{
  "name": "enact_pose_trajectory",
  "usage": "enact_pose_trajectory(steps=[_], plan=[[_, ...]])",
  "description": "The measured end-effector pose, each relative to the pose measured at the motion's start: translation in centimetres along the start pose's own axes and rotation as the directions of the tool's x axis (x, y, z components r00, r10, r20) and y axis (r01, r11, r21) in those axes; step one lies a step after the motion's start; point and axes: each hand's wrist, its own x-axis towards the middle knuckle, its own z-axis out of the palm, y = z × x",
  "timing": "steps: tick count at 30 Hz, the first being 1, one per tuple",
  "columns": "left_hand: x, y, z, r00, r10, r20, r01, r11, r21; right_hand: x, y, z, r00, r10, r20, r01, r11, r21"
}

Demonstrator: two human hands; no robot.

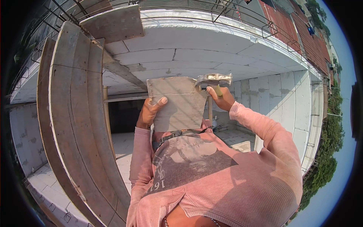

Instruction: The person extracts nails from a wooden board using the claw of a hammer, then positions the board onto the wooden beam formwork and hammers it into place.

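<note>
A grey, weathered board [180, 104], roughly rectangular with a ragged upper edge, stands in front of my waist. My left hand [148, 111] grips its left edge, the thumb pressed on the near face and the fingers hidden behind. A hammer [214, 78] is in my right hand [223, 99], which is closed round its yellowish handle just under the metal head. The hammer head lies at the board's upper right corner; whether the two touch I cannot tell.
Long weathered planks [75, 117] run down the left side. Another board piece [113, 24] juts over the pale block wall [181, 45] at the top. Thin steel bars [242, 22] line the wall's upper edge. More block wall [281, 94] stands at the right.
</note>
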Motion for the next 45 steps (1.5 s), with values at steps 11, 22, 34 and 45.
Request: enact_pose_trajectory(steps=[11,22,34,45], plan=[[-0.2,-1.2,1.2,0.964,0.007,-0.264,-0.039,0.992,-0.117,2.1,-0.7,3.6,0.951,-0.199,-0.238,0.113,0.937,-0.329],[-0.3,0.6,-1.0,0.976,0.11,-0.19,-0.14,0.978,-0.154,-0.7,-8.9,-5.1,0.732,0.267,0.627,-0.666,0.088,0.741],[1.3,0.4,0.6,0.822,-0.026,0.569,0.459,0.621,-0.636,-0.1,-6.8,-1.2,0.922,0.231,0.311,-0.381,0.399,0.834],[-3.9,-2.7,1.2,0.792,0.038,0.61,0.518,0.488,-0.703,5.0,-9.2,-0.9,1.0,-0.001,-0.004,0.004,0.622,0.783]])
